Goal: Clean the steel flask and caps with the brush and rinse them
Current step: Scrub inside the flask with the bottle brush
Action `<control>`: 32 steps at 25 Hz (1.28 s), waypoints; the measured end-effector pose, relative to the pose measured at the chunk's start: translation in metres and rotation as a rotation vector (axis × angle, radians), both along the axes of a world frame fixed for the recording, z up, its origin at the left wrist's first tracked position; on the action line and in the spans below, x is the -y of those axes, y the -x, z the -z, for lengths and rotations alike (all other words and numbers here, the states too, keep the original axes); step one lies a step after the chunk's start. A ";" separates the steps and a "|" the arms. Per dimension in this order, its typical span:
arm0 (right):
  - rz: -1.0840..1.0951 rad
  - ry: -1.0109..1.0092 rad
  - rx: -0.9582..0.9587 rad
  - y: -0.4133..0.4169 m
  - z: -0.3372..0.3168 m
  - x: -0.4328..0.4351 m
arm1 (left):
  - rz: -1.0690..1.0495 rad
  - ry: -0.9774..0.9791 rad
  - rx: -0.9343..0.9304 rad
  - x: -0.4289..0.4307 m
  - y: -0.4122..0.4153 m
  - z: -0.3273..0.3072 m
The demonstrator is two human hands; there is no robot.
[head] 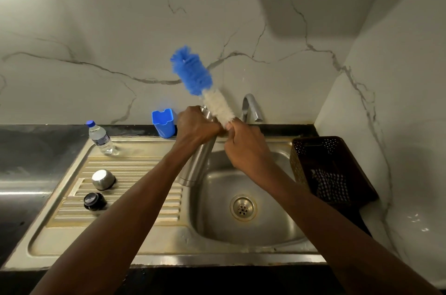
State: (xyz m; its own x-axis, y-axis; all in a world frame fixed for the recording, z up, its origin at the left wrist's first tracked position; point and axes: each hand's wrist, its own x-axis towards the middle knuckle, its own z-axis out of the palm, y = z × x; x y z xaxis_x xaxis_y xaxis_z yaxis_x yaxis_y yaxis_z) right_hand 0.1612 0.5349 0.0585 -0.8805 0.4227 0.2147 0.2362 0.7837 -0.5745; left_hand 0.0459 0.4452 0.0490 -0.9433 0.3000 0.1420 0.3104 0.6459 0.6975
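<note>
- Over a steel sink (217,227), a person's left hand (196,125) is wrapped round the neck of the flask (200,164), which is tilted with its base low over the edge of the basin and its mouth up toward the wall (96,29).
- The right hand (243,147) pinches the brush (193,70) just below its white bristles. The whole head, white at the bottom and blue at the tip, stands clear of the flask and points up and left; the handle is hidden behind the fingers.
- Both hands nearly touch at the flask's mouth, in front of the tap (251,107).
- On the ribbed drainboard (144,198) to the left sit the steel cap (103,179), dome up, and just in front of it the black cap (94,201).
- At the back of the drainboard stands a clear bottle (101,137) with a blue lid (its label is too small to read).
- A blue cup (164,123) stands against the wall behind the left hand.
- A brown perforated basket (309,149) sits to the right of the basin, with a checked cloth (330,188) inside.
- The dark bench (24,149) surrounds the sink.
</note>
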 end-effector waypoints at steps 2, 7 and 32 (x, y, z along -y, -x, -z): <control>-0.014 -0.032 0.016 0.006 -0.007 0.002 | 0.060 0.050 -0.194 -0.003 -0.007 0.001; -0.011 -0.027 0.065 -0.012 -0.006 0.000 | -0.030 0.129 -0.449 0.004 -0.007 0.025; -0.043 0.181 0.061 -0.007 0.002 -0.019 | 0.159 -0.347 -0.109 0.016 -0.003 0.049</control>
